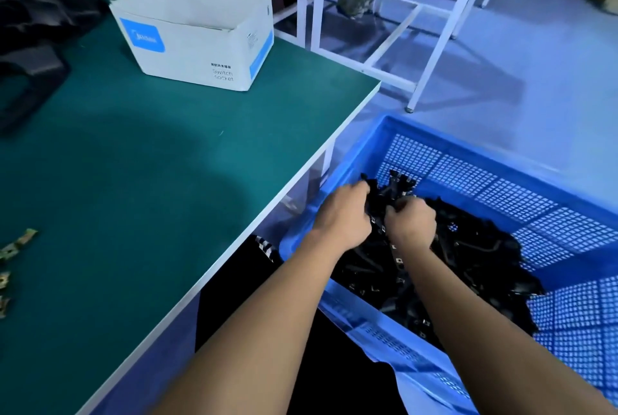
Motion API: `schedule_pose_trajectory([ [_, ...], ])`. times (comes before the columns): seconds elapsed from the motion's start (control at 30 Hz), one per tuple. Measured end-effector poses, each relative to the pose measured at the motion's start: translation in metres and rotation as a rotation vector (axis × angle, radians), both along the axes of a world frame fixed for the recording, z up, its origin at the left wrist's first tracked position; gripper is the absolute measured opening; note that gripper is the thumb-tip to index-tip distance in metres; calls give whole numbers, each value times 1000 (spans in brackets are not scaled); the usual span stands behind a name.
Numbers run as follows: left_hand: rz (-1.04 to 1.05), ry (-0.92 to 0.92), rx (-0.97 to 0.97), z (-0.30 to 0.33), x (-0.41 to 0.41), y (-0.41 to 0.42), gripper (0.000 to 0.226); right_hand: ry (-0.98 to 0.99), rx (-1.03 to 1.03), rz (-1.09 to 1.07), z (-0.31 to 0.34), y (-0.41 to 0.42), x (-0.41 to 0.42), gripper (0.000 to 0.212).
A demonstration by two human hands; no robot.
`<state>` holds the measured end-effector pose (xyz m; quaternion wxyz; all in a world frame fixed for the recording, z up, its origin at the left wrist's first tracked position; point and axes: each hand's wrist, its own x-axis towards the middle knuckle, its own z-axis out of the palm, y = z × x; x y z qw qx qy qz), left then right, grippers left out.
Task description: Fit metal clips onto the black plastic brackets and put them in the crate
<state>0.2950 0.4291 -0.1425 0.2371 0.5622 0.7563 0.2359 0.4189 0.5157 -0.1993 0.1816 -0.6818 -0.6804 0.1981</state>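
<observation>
A blue perforated crate (501, 160) stands on the floor to the right of the green table and holds a heap of black plastic brackets (468, 257), some with small metal clips on them. Both of my hands are inside the crate over the heap. My left hand (344, 217) and my right hand (411, 222) each grip a bunch of black brackets (389, 192) held between them, fingers curled round the parts. A few loose metal clips (18, 242) lie on the table at the far left edge.
A white open cardboard box (200, 30) marked "Switch socket" stands at the back of the green table (150, 164). Black items (36, 20) are piled at the table's back left. A white table frame (418, 47) stands on the floor beyond the crate.
</observation>
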Motion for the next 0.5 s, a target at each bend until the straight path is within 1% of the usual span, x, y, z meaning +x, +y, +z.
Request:
schedule_pose_trajectory([
  [0.1, -55, 120, 265, 55, -11, 10, 40, 123, 207, 44, 50, -3, -34, 16],
  [0.2, 18, 123, 508, 109, -37, 8, 37, 320, 455, 140, 109, -15, -70, 14],
  [0.27, 106, 122, 613, 136, -64, -5, 35, 383, 534, 284, 147, -30, -102, 18],
  [0.33, 236, 126, 671, 153, -97, -26, 35, 371, 491, 469, 173, -48, -140, 15],
  [0.4, 393, 116, 682, 160, -134, -59, 35, 328, 373, 644, 188, -72, -184, 10],
  [0.47, 541, 111, 666, 161, -171, -101, 36, 274, 233, 817, 194, -107, -230, 18],
  [0.5, 601, 107, 659, 160, -186, -122, 36, 229, 198, 903, 195, -123, -249, 21],
])
